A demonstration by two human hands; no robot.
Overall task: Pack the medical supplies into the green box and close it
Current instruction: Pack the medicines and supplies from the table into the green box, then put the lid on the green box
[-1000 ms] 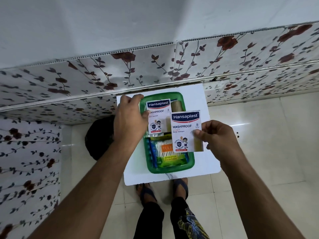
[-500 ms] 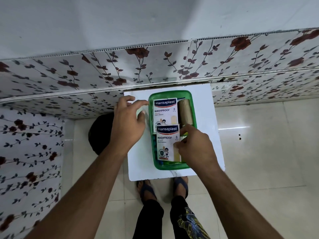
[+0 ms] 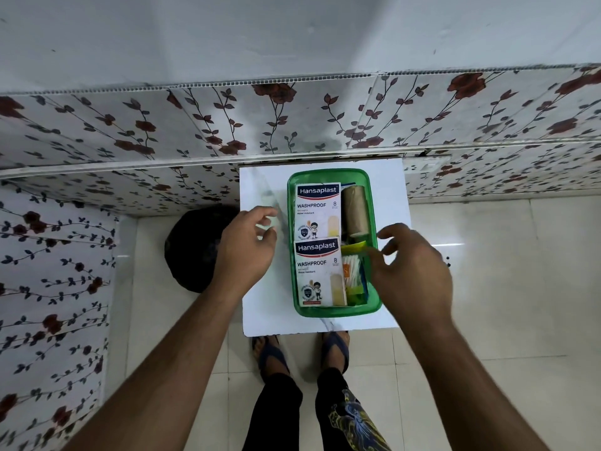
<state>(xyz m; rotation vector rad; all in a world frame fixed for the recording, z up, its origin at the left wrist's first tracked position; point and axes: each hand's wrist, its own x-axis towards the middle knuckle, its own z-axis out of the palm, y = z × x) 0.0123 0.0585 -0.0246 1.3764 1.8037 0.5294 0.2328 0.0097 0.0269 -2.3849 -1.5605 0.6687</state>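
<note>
**Packing appears complete; lid not yet fitted**

Both hands are empty. The left hand (image 3: 245, 252) hangs over the white tabletop (image 3: 260, 307) just left of the green box (image 3: 338, 311), fingers loosely curled and spread, gripping nothing. A faint transparent edge shows by its fingertips; it may be a clear lid, but I cannot tell. The right hand (image 3: 414, 275) hovers at the box's right rim, fingers apart and bent, thumb side near the contents, holding nothing.

The green box sits open on the small white table, against the flower-patterned wall (image 3: 292, 125). Inside, along the left, lie two plaster packs flat and face up: the far plaster pack (image 3: 317, 211) and the near plaster pack (image 3: 318, 275), end to end and touching. On the right, a tan bandage roll (image 3: 356, 211) lies at the far end, with a cotton-swab packet (image 3: 353, 275) at the near end, partly under the near pack. Something blue shows at the far corner, too hidden to name.

No supplies remain loose on the table. Judgement: filling is done or nearly so; closing remains. The packs lie high, so the lid may need pressing to seat.
</note>
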